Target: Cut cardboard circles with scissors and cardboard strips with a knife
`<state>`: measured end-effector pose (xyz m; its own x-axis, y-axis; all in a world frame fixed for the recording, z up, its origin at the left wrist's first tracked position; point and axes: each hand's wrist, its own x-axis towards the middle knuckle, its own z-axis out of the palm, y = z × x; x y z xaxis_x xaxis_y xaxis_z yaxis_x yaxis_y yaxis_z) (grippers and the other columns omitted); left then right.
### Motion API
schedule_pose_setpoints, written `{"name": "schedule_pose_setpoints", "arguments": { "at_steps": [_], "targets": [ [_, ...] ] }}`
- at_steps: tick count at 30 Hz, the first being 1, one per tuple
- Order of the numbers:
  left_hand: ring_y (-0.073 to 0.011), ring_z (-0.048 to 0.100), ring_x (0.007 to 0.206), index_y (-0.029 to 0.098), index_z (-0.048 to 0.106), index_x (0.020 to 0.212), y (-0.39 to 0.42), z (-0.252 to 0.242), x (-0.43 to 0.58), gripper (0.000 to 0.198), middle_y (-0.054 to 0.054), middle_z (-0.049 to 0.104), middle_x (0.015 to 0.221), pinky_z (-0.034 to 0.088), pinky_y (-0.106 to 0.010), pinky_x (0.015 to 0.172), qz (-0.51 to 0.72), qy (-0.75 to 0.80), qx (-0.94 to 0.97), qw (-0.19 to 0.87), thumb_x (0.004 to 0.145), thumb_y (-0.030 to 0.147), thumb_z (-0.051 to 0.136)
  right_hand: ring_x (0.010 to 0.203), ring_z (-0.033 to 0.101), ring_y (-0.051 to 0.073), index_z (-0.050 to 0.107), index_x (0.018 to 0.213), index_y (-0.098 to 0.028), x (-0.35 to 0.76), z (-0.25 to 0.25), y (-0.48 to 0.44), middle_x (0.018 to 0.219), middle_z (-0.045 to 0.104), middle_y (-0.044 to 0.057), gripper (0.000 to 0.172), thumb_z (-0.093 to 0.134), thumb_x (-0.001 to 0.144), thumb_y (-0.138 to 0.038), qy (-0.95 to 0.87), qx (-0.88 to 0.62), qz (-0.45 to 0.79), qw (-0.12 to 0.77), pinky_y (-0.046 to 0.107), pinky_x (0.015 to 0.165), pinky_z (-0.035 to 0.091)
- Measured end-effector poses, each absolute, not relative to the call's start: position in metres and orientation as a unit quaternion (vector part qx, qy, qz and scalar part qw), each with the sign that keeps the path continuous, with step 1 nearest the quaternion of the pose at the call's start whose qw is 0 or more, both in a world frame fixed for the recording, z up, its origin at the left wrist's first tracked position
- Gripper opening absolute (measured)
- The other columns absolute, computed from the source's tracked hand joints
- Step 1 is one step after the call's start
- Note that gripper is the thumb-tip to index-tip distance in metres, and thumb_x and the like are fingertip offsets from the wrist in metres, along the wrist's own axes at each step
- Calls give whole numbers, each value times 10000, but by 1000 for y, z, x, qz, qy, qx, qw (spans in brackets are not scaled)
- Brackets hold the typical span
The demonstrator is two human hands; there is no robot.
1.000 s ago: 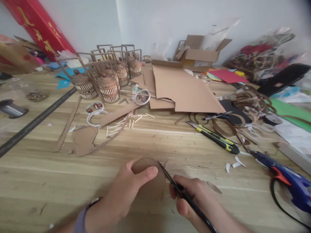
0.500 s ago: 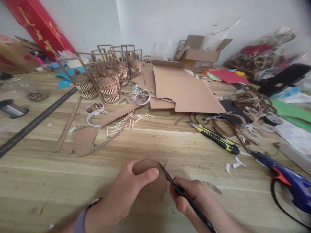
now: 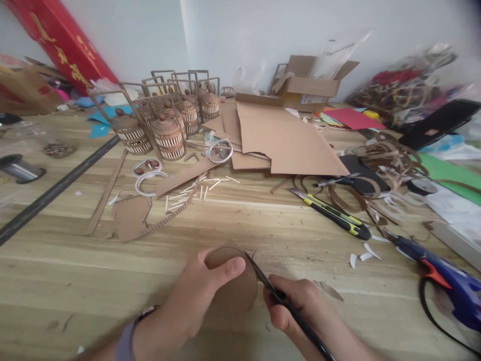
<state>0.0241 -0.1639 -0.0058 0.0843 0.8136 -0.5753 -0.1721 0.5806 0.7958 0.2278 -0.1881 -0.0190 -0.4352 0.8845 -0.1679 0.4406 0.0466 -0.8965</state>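
Between the thumb and fingers of my left hand (image 3: 205, 288) is a piece of brown cardboard (image 3: 236, 293) with a rounded outline drawn on it. My left thumb lies across its face, and the fingers beneath are hidden. My right hand (image 3: 296, 306) is closed around black-handled scissors (image 3: 276, 293). Their blades point up and left and meet the cardboard's right edge, close to my left thumb tip. A narrow trimmed sliver sticks out beside the blades. A curved cardboard scrap (image 3: 330, 291) lies on the table just right of my right hand.
A yellow-black utility knife (image 3: 330, 213) and a blue glue gun (image 3: 439, 281) lie at right. Large cardboard sheets (image 3: 285, 138), small lidded baskets (image 3: 168, 135) and an open carton (image 3: 310, 87) stand behind. Short wooden sticks (image 3: 205, 190) and a cardboard offcut (image 3: 130, 218) lie left of centre.
The scissor blades have closed further on the cardboard's edge. Both hands stay in almost the same place.
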Motion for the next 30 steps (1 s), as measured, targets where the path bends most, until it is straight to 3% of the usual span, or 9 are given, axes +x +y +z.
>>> {"name": "schedule_pose_setpoints", "arguments": {
  "at_steps": [9, 15, 30],
  "targets": [
    [-346, 720, 1064, 193, 748, 957, -163, -4, 22, 479, -77, 818, 1006, 550, -407, 898, 341, 605, 311, 649, 599, 475, 895, 538, 326, 109, 515, 721, -203, 225, -12, -188, 582, 383, -57, 818, 358, 687, -1005, -663, -506, 507, 216, 234, 482, 231],
    [-316, 721, 1047, 216, 756, 911, -164, -4, 23, 399, -36, 819, 951, 530, -383, 918, 345, 575, 329, 665, 633, 479, 868, 512, 334, 103, 499, 714, -209, 227, -20, -186, 564, 383, -62, 794, 353, 717, -989, -683, -488, 494, 226, 228, 460, 230],
    [-333, 706, 1053, 211, 702, 998, -165, -7, 21, 522, -57, 808, 990, 510, -413, 916, 326, 625, 308, 639, 594, 484, 889, 527, 314, 97, 452, 677, -206, 229, -21, -186, 586, 367, -63, 747, 351, 785, -937, -701, -475, 481, 225, 231, 464, 223]
  ]
}}
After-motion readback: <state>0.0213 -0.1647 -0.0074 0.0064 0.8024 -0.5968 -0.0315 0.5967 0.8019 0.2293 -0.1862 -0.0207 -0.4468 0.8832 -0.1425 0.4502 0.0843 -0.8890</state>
